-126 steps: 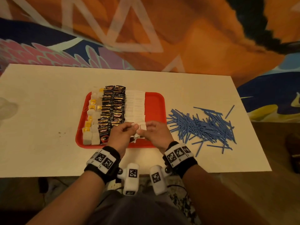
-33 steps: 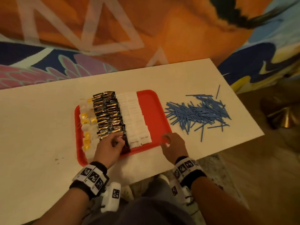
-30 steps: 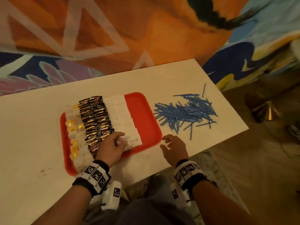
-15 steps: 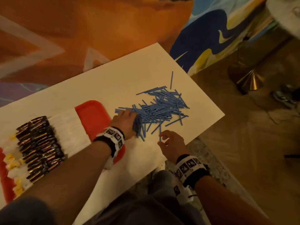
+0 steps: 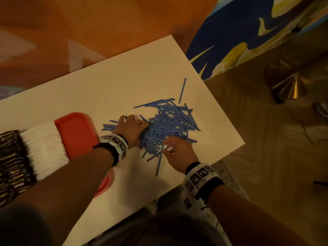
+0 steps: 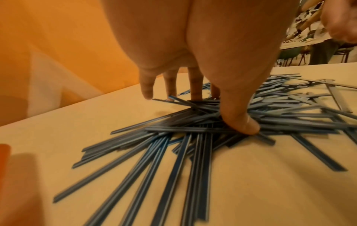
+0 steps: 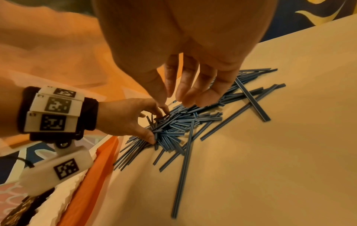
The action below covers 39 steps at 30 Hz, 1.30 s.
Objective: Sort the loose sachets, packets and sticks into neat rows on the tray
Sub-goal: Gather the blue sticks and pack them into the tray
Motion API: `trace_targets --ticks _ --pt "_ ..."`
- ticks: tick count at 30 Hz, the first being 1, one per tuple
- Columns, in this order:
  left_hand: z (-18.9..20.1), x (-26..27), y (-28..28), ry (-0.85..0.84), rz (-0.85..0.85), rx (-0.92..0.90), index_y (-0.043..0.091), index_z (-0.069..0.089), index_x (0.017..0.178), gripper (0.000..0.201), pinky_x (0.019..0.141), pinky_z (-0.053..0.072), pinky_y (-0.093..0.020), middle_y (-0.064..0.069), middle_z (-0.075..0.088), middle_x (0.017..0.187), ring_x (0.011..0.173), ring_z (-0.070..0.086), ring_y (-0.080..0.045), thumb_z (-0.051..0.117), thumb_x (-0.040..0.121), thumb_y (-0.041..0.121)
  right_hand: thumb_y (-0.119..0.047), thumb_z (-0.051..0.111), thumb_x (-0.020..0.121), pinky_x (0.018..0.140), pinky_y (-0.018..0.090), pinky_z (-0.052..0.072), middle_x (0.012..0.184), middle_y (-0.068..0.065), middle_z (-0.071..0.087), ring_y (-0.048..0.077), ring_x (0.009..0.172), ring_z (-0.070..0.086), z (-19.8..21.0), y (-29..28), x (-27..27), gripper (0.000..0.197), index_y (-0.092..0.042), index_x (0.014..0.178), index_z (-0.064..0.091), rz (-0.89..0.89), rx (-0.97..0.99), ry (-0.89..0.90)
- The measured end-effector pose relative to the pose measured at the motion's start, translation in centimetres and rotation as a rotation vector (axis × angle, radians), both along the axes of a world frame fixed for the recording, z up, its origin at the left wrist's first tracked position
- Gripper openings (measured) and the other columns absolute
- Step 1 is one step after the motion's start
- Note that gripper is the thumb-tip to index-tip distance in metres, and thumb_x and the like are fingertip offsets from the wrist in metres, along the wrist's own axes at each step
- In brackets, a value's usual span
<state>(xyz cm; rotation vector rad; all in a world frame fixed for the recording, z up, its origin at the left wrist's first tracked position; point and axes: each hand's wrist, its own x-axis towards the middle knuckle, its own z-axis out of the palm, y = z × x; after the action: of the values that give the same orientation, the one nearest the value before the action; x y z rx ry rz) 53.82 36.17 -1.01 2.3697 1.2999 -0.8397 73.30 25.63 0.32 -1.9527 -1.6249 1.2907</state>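
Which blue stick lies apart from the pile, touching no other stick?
The lone blue stick at the far edge of the pile, nearly upright in the head view; bare table surrounds it, while the others overlap.

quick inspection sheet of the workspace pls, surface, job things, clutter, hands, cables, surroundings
surface: white table, bare patches look clean.
job's things: red tray holds neat rows of white sachets and dark packets; blue sticks lie in a loose pile on the table beside the tray.
clutter: nothing seen.
hands: left hand presses fingertips and thumb into the pile; right hand reaches its near edge, fingers loose, grip unclear.
cables: thin cable on the floor.
surroundings: painted orange and blue wall; brass cone-shaped object on the floor.
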Motion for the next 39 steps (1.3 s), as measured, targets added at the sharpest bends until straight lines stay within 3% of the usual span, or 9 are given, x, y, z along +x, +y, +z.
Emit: trace_targets --ticks 4,7,12,17,22,26,33,36,39 --pt "-0.2 -0.7 -0.1 0.033 -0.034 0.045 0.023 0.018 0.156 0.098 0.12 -0.003 -0.061 -0.006 0.018 0.162 0.152 0.002 -0.034 0.069 0.081 0.061 -0.019 0.067 0.09 0.083 0.029 0.052 0.096 -0.006 0.056 0.013 0.087 0.058 -0.1 1.5 0.8 0.019 -0.021 0.109 0.062 0.02 -0.009 0.005" --pt "-0.2 -1.0 -0.3 0.073 -0.102 0.019 0.023 0.01 0.157 0.105 0.121 -0.005 -0.058 -0.005 0.018 0.163 0.152 0.004 -0.032 0.073 0.079 0.056 -0.02 0.07 0.089 0.085 0.029 0.052 0.094 -0.008 0.057 0.014 0.09 0.061 -0.2 2.1 0.9 0.022 -0.02 0.11 0.063 0.016 -0.017 0.012" --pt "0.2 -0.2 -0.1 0.056 -0.084 0.004 0.025 0.016 0.158 0.087 0.122 -0.003 -0.049 -0.005 0.033 0.157 0.15 0.01 -0.037 0.065 0.09 0.047 -0.017 0.071 0.088 0.085 0.036 0.055 0.089 -0.008 0.057 0.016 0.088 0.064 -0.6 2.4 0.9 0.02 -0.02 0.106 0.063 0.027 -0.013 0.051" --pt "0.3 0.2 0.0 0.086 -0.14 0.052 0.029 0.033 0.153 0.066 0.119 -0.009 -0.056 0.001 0.039 0.154 0.15 0.008 -0.037 0.054 0.095 0.053 -0.017 0.069 0.089 0.084 0.025 0.051 0.086 -0.014 0.053 0.01 0.086 0.058 -0.7 2.7 1.3 0.019 -0.019 0.107 0.063 0.036 -0.007 0.036" --pt "0.5 0.3 0.1 0.104 -0.174 0.098 0.033 0.048 0.143 0.052 0.114 -0.016 -0.061 0.007 0.036 0.156 0.152 0.001 -0.035 0.051 0.096 0.053 -0.018 0.069 0.089 0.078 0.022 0.05 0.089 -0.008 0.058 0.013 0.085 0.063 -1.0 2.7 1.4 0.02 -0.018 0.109 0.064 0.024 -0.026 0.065" --pt "0.7 -0.1 0.0 0.102 -0.165 0.099 0.033 0.054 0.137 0.044 0.117 -0.012 -0.062 0.01 0.044 0.149 0.15 0.007 -0.035 0.05 0.097 0.051 -0.02 0.069 0.09 0.078 0.024 0.05 0.091 -0.008 0.06 0.011 0.083 0.061 -1.2 2.8 1.4 0.023 -0.019 0.112 0.063 0.051 -0.046 0.048" --pt "0.7 -1.5 -0.5 0.06 -0.11 0.126 0.035 0.046 0.144 0.051 0.118 -0.014 -0.059 0.01 0.058 0.138 0.15 0.014 -0.029 0.039 0.099 0.058 -0.019 0.069 0.089 0.079 0.032 0.054 0.078 -0.015 0.055 0.013 0.078 0.061 -2.3 3.2 0.6 0.017 -0.024 0.102 0.059 0.095 -0.036 0.058" --pt "0.2 -2.2 -0.8 0.064 -0.092 0.06 0.026 0.034 0.151 0.07 0.119 -0.011 -0.053 -0.001 0.04 0.153 0.151 0.012 -0.028 0.046 0.093 0.064 -0.021 0.069 0.089 0.077 0.026 0.049 0.08 -0.012 0.056 0.009 0.079 0.057 -2.7 3.5 0.5 0.018 -0.021 0.105 0.061 0.105 -0.032 0.038" --pt "-0.5 -2.6 -1.3 0.045 -0.062 0.003 0.022 0.025 0.154 0.08 0.122 0.003 -0.044 -0.005 0.035 0.153 0.145 0.024 -0.027 0.063 0.089 0.05 -0.022 0.069 0.09 0.073 0.02 0.044 0.085 -0.008 0.059 0.009 0.079 0.057 -2.7 3.5 0.4 0.018 -0.02 0.107 0.062 0.12 -0.028 0.021"
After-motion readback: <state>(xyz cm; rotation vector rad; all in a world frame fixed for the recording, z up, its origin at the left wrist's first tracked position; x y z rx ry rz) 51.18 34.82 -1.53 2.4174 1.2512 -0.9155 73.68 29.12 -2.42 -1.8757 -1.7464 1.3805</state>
